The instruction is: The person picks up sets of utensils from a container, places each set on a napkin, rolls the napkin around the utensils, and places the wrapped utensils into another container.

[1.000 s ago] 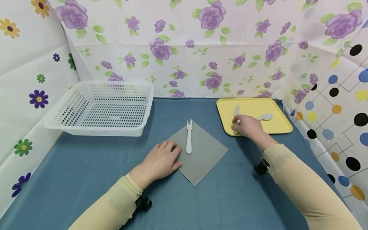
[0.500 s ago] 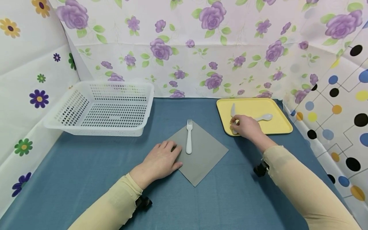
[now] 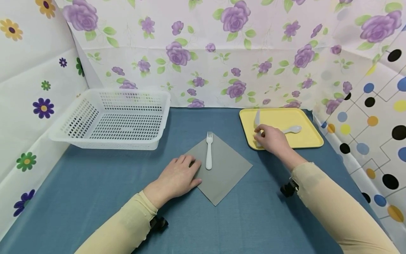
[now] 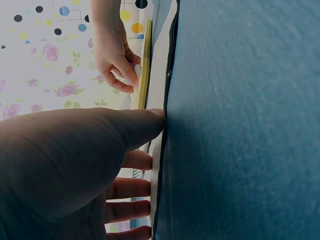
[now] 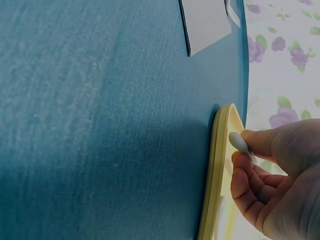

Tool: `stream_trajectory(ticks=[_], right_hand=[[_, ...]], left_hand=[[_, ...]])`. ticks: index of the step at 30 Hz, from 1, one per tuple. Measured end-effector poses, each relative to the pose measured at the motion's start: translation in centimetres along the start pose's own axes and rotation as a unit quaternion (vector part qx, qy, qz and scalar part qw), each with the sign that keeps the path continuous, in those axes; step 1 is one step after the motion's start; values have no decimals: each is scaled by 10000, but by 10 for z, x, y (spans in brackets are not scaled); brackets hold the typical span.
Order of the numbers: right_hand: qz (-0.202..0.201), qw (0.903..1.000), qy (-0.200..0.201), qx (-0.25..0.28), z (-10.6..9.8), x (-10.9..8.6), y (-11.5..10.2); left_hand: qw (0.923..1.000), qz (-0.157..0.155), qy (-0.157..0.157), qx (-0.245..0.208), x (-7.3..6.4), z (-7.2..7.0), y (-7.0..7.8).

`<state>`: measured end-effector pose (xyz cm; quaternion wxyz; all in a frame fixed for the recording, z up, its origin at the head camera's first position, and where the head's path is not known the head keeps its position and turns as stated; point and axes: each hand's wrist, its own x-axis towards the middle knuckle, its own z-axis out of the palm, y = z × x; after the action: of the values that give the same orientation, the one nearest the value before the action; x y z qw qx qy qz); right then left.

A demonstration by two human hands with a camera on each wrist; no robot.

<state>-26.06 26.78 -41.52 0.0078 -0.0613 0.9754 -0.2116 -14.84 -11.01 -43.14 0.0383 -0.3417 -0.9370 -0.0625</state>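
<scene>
My right hand (image 3: 272, 138) pinches the handle of a white plastic knife (image 3: 257, 118) between thumb and fingers, over the left part of a yellow tray (image 3: 307, 139). The blade points away from me; in the right wrist view the handle's rounded end (image 5: 238, 142) sticks out beside the thumb. A white spoon (image 3: 295, 129) lies on the tray, its handle partly behind my hand. My left hand (image 3: 177, 176) rests with relaxed fingers on the left edge of a grey square mat (image 3: 226, 173), turned like a diamond. On the mat lies a white fork (image 3: 208, 151), tines pointing away.
A white perforated plastic basket (image 3: 127, 128) stands at the back left on the blue tablecloth (image 3: 104, 190). Patterned sheets hang behind and at both sides; the floral back sheet (image 3: 206, 70) meets the table just behind the tray.
My right hand now holds the knife slightly farther left, and its blade has swung left and shifted away from me. The left hand, fork, mat and spoon stay where they were.
</scene>
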Motion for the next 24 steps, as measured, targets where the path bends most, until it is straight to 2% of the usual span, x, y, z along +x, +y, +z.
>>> stream_trajectory(ticks=[24], right_hand=[[-315,9993,84,197,-2,-16,-20]], left_hand=[[10000,-1,-8,30,2,0,0]])
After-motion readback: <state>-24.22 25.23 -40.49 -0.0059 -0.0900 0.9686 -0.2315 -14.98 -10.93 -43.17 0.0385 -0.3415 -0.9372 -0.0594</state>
